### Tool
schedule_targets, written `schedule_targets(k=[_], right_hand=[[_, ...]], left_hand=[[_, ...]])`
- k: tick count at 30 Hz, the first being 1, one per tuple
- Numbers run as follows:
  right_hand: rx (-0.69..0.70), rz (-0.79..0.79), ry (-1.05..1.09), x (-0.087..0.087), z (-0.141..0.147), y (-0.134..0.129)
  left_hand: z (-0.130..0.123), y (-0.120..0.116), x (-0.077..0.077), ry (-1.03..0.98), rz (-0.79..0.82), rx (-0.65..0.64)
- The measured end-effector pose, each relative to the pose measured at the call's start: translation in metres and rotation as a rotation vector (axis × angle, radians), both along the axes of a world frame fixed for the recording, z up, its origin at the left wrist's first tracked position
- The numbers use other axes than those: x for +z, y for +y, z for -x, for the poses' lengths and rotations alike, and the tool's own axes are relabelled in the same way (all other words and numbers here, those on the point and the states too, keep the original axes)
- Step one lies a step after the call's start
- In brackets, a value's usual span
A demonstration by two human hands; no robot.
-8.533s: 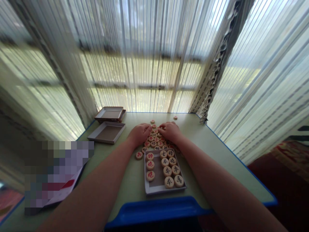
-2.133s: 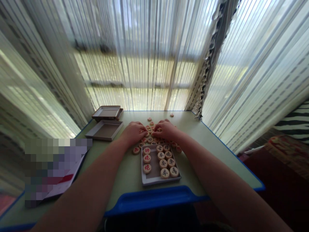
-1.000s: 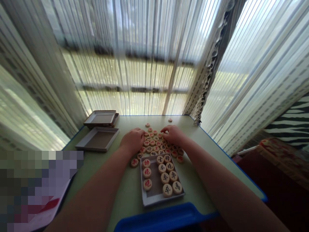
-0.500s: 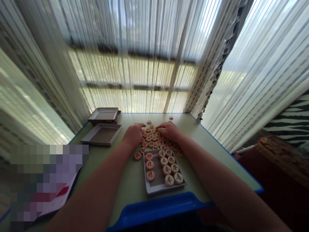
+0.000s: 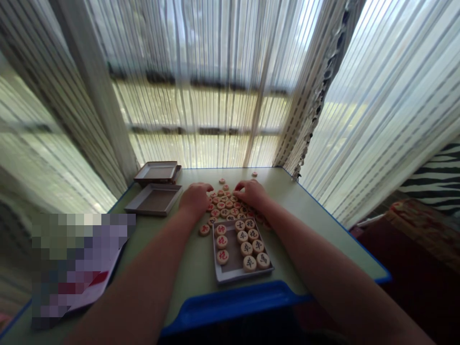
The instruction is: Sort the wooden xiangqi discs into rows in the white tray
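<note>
On the table lies a loose heap of round xiangqi pieces (image 5: 224,204) with red and black characters. My left hand (image 5: 195,198) is at the heap's left edge, its fingers curved and parted, with no piece visible in it. At the right edge is my right hand (image 5: 252,193), thumb and fingers bent but apart, close to the pieces; its far fingers are hidden. Nearer to me is an open shallow box (image 5: 233,253), tilted slightly. Red-marked pieces (image 5: 222,242) form a column at its left, and black-marked pieces (image 5: 246,248) stand in two columns at its right.
Another shallow tray (image 5: 154,199) lies at the left, with stacked box parts (image 5: 157,171) behind it. A few stray pieces (image 5: 254,174) sit near the back edge. The table (image 5: 319,239) has a blue rim; sheer curtains (image 5: 201,96) hang behind.
Both hands have drawn slightly outward from the heap, the left hand to the left and the right hand a little to the right. The pieces in the box keep their arrangement.
</note>
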State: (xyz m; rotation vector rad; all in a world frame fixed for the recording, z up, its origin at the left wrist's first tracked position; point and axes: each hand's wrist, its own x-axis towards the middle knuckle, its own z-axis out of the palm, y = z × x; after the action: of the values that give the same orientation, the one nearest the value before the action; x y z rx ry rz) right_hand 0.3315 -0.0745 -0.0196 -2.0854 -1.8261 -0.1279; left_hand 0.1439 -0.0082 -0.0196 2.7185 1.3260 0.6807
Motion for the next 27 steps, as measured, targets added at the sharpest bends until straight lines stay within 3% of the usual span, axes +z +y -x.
schedule_targets(k=[4, 12, 16, 27], right_hand=[[0.004, 0.005, 0.005, -0.0010, -0.0007, -0.0010], [0.073, 0.034, 0.019, 0.0009, 0.0010, -0.0052], [0.039, 0.033, 0.039, -0.0012, 0.0036, -0.0052], [0.066, -0.064, 0.068, -0.0061, 0.0040, -0.0030]], left_hand=[[0.0015, 0.0020, 0.0010, -0.022, -0.043, -0.006], [0.0025, -0.0004, -0.0031, 0.047, 0.035, -0.101], [0.0027, 0.0006, -0.0067, 0.042, 0.013, -0.127], [0.0012, -0.0005, -0.0050, 0.019, 0.006, -0.142]])
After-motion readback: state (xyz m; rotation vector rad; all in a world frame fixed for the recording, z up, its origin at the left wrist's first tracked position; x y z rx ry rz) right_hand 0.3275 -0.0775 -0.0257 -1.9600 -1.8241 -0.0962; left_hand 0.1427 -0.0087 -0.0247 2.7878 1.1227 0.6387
